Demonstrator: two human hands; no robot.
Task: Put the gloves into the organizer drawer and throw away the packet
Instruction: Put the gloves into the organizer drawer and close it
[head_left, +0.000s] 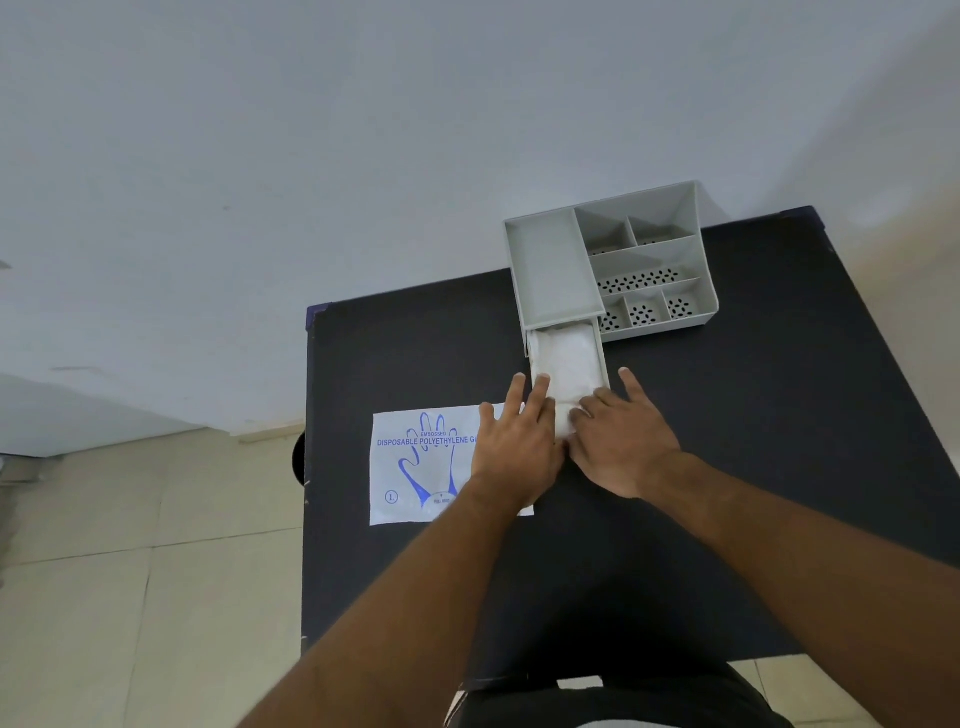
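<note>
A grey desk organizer (550, 270) stands at the back of the black table (753, 441). Its drawer (602, 353) is pulled out toward me. A folded stack of clear plastic gloves (566, 358) lies inside it, the near end sticking out over the drawer's front. My left hand (514, 441) and my right hand (623, 441) lie side by side with fingers spread, pressing down on the near end of the gloves. The flat white packet (421, 467), printed with a blue hand, rests on the table to the left, partly under my left hand.
The organizer has several empty compartments (649, 260) on its right side, some with perforated floors. Beige floor tiles (130, 571) lie to the left of the table, and a pale wall (363, 130) rises behind it. The table's left edge runs just beside the packet.
</note>
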